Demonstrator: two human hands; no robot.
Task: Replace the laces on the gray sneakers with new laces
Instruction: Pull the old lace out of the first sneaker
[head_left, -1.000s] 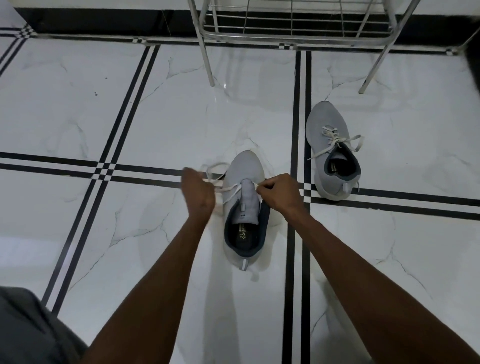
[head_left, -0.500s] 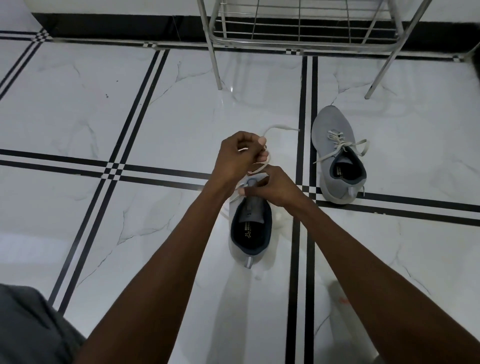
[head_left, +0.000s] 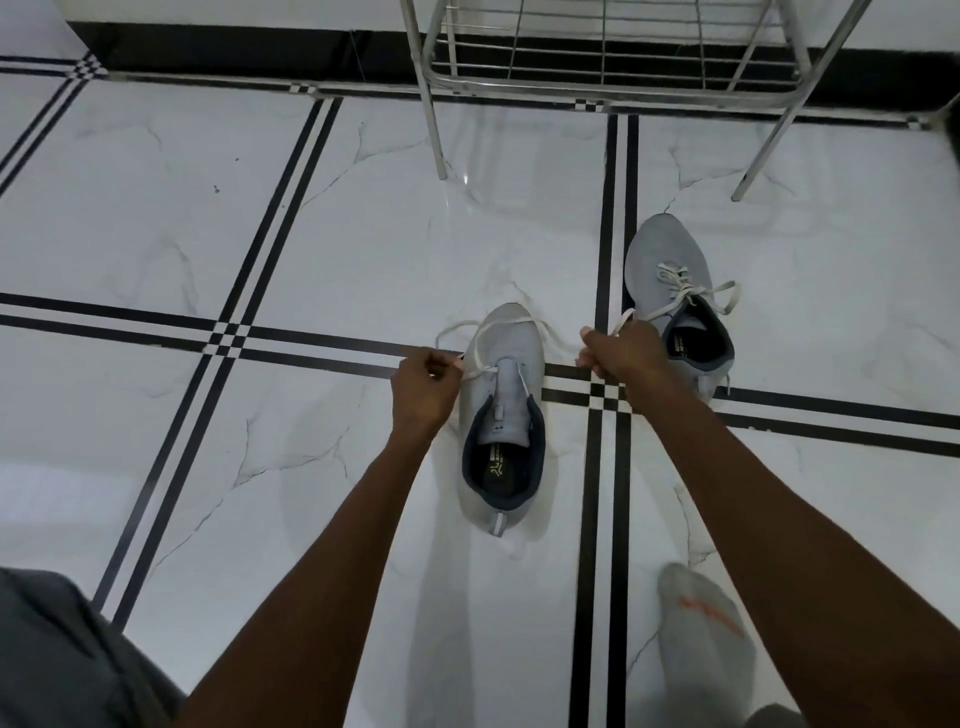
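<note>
A gray sneaker (head_left: 506, 358) with a dark blue collar lies on the white tiled floor, toe pointing away from me. A white lace (head_left: 519, 321) runs through its lowest eyelets and loops over the toe. My left hand (head_left: 423, 387) pinches one end of this lace at the shoe's left side. My right hand (head_left: 621, 353) grips the other end to the right of the shoe. A second gray sneaker (head_left: 670, 265), laced and tied with a white lace, lies further right and partly behind my right hand.
A metal wire rack (head_left: 613, 78) stands at the back, two of its legs on the floor beyond the shoes. A foot in a gray sock (head_left: 706, 639) rests at the lower right. Gray fabric (head_left: 57, 660) fills the lower left corner.
Both hands were together above the near sneaker's toe half a second ago. They have spread apart to either side of the shoe, drawing the lace ends outward.
</note>
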